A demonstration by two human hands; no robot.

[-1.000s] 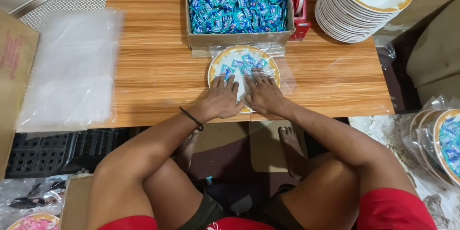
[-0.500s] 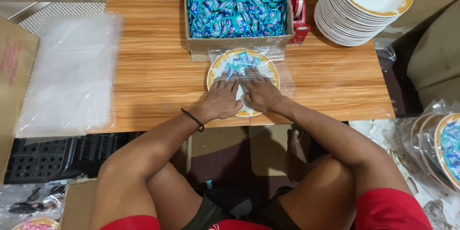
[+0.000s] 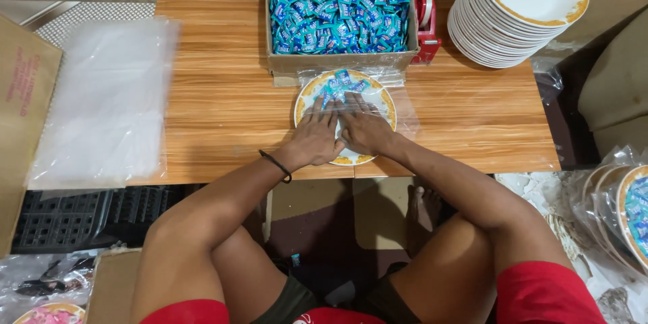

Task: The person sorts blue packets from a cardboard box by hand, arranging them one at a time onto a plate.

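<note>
A white plate with a yellow rim (image 3: 381,98) lies on the wooden table (image 3: 223,101), wrapped in clear plastic film (image 3: 405,111), with several blue sweet packets (image 3: 341,82) on it. My left hand (image 3: 314,138) and my right hand (image 3: 364,128) both press flat on the film over the near half of the plate, fingers spread and side by side. A black band circles my left wrist. Just behind the plate stands a cardboard box (image 3: 337,63) heaped with the same blue packets.
A stack of clear plastic bags (image 3: 101,101) lies at the table's left. A red tape dispenser (image 3: 425,27) and a tall stack of plates (image 3: 520,13) sit at back right. Wrapped filled plates (image 3: 624,212) lie lower right; a brown carton (image 3: 23,108) stands at left.
Both hands have slid a little further onto the plate, smoothing the film. The plate and box have not moved.
</note>
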